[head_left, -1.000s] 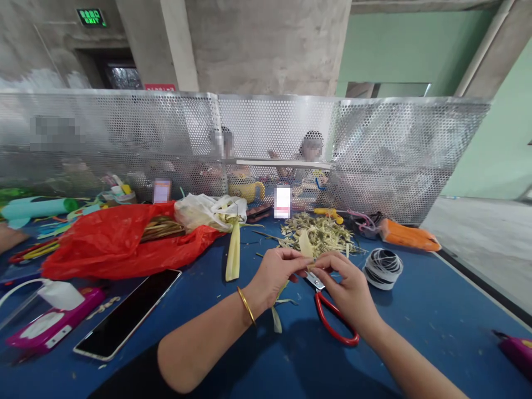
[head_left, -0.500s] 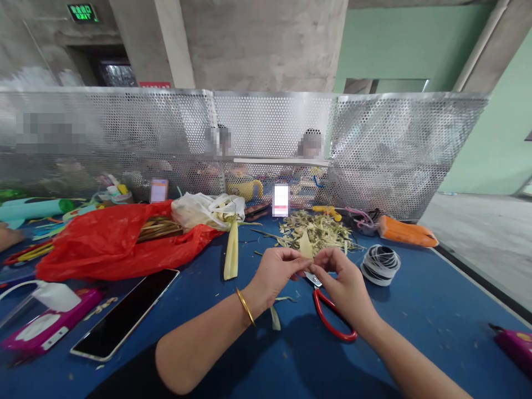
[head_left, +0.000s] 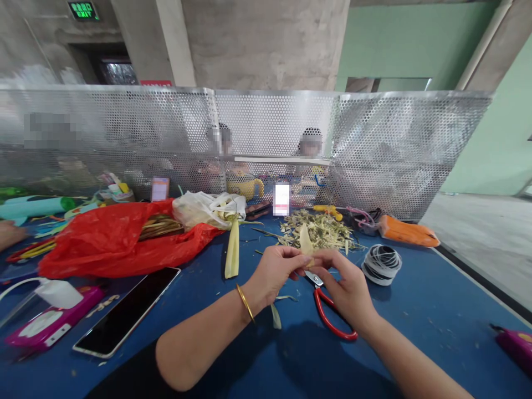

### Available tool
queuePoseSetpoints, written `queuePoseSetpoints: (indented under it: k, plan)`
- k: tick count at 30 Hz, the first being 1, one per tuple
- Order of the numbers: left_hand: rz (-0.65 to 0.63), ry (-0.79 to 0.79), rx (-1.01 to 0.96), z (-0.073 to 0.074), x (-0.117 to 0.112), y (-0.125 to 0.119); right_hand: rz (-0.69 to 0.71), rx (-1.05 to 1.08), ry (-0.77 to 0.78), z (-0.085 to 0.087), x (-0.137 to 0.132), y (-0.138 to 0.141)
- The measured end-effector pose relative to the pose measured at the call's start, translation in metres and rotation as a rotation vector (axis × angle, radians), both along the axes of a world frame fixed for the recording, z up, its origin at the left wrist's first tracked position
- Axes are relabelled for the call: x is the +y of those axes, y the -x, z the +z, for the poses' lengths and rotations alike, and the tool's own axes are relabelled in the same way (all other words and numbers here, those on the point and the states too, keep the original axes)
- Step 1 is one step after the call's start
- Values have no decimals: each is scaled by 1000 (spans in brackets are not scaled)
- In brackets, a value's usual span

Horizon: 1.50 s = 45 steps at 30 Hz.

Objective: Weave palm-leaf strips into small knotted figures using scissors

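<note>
I see both hands meet above the blue bench, in the middle of the view. The left hand and the right hand pinch the same pale leaf strip between thumb and fingertips — each grip is pressed together on it, not spread. The strip stands up from the fingers, its tip pointing away from me, in front of the scrap pile.

On the left wrist sits a gold bangle. Just under the right hand lie the scissors, red handles toward me, flat on the bench and not touched. A thin leaf piece lies beside them, under the left wrist.

To the right of the hands, near but apart, is a spool of black and white cord. A longer leaf lies left of the hands, running toward a white bag and a red bag. Closer to me on the left — a phone, screen up, and a pink case. A metal screen closes the far side of the bench.
</note>
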State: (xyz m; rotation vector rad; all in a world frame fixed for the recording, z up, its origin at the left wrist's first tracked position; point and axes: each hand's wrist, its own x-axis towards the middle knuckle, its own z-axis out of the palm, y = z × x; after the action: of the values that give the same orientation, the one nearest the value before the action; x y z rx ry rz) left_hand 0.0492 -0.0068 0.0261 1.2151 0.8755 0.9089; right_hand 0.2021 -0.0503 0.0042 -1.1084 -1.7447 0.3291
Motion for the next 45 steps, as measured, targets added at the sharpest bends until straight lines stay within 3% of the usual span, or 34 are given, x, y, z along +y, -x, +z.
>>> queuePoseSetpoints:
  k: [3, 7, 16, 25, 33, 39, 42, 45]
  plan:
    - [-14, 74, -36, 1, 2, 2, 32, -130, -89, 2, -1, -2]
    - [-30, 96, -28, -1, 3, 2, -1, -130, -120, 1, -1, -2]
    - [45, 9, -36, -5, -1, -2, -97, -114, -50, 4, -2, 2]
    - [20, -80, 14, -4, -2, -3, -168, 53, 56, -1, 0, 2]
    - [-14, 1, -74, -7, -4, -6, -97, 279, 201, 2, 1, 0]
    - [-82, 99, -138, -13, 4, -2, 57, 444, 242, 1, 4, 1]
    - [-90, 134, -157, -11, 5, -1, 39, 354, 151, 2, 4, 0]
    - [-107, 190, -184, -7, 5, 2, -27, 50, -53, 3, 1, -3]
